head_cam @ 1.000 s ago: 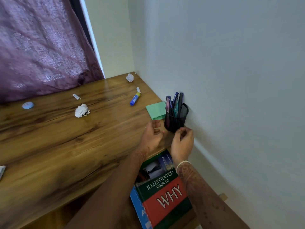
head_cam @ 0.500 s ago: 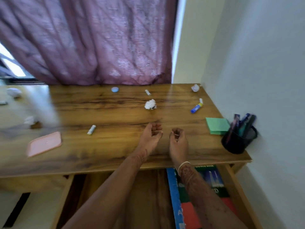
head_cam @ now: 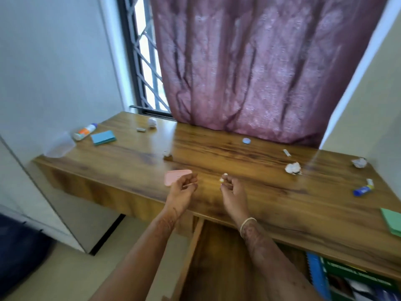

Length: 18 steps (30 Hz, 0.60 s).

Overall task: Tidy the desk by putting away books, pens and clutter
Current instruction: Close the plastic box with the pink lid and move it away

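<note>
hovering hands (head_cam: 183, 187) (head_cam: 232, 189) over grainy wooden desk (head_cam: 249, 148)

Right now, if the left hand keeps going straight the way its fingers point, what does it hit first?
Most likely the pink case: the left hand sits just short of it, fingers curled toward its near edge. Depth is unclear.

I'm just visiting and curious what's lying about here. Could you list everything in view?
desk: one, brown wood, under the window
curtain: one, mauve, behind desk
crumpled paper: two clear ones, white, desk's right side
glue stick: one, blue, right edge
green notepad: one, far right
blue notepad: one, far left
tube: one, white and orange, far left
clear cup: one, left corner
pink tray: one, near front edge
blue disc: one, by curtain
books: several, in the open drawer
left hand: empty, fingers curled
right hand: pinching a small white object
</note>
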Each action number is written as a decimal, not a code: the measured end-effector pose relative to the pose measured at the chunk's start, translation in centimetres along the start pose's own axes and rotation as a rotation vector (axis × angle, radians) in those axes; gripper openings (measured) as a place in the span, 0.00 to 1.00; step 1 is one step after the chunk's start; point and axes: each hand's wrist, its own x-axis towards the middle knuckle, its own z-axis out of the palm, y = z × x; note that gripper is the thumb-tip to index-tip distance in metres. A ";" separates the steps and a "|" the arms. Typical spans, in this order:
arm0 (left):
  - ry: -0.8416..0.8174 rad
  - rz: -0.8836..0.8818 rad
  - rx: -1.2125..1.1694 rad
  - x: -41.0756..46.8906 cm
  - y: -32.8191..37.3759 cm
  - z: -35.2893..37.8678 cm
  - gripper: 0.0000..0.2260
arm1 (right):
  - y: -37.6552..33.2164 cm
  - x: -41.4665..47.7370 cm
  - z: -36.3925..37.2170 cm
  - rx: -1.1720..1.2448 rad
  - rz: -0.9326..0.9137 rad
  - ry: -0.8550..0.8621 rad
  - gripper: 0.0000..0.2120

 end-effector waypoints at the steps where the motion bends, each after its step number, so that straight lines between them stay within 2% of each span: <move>1: 0.025 0.012 -0.002 -0.2 0.1 -2.2 0.12 | -0.7 -0.5 2.0 0.009 -0.007 -0.018 0.12; 11: 0.140 0.047 -0.034 -1.9 1.4 -20.4 0.14 | -7.8 -5.9 19.0 0.040 -0.110 -0.223 0.13; 18: 0.273 0.031 -0.066 -0.3 0.9 -28.3 0.14 | -11.1 -5.7 27.8 -0.028 -0.140 -0.353 0.15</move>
